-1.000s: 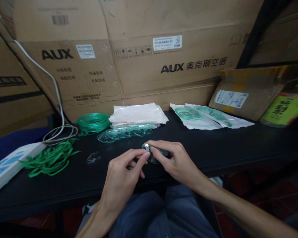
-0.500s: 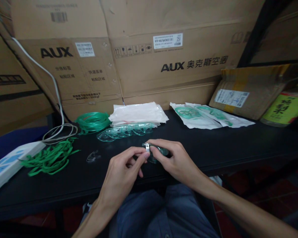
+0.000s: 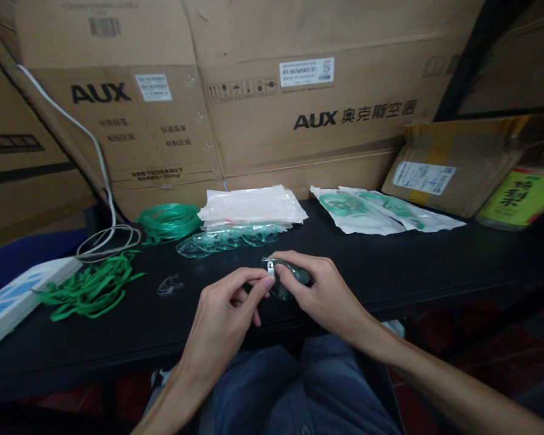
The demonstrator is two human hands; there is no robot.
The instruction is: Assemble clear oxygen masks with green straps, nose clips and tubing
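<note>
Near the table's front edge, my right hand point(image 3: 320, 281) is closed around a clear green oxygen mask point(image 3: 283, 293), its thumb and forefinger at the mask's near end. A small silvery metal nose clip point(image 3: 271, 269) with a hole in it stands at that end, by the right thumb tip. My left hand point(image 3: 233, 302) pinches the lower end of the clip between thumb and forefinger, its other fingers curled beneath. Much of the mask is hidden by the right hand. Beyond my hands lies a row of nested clear green masks point(image 3: 226, 238).
Coiled green tubing point(image 3: 168, 222) and a stack of white pouches point(image 3: 254, 205) lie behind. Green straps point(image 3: 93, 287), thin metal strips point(image 3: 170, 284) and a power strip point(image 3: 27, 293) are at left. Filled pouches point(image 3: 367, 211), a carton point(image 3: 462, 163) and a labelled bottle point(image 3: 519, 193) stand right.
The metal clip has turned and shifted slightly right, and its hole shows more plainly. My hands stay almost in place.
</note>
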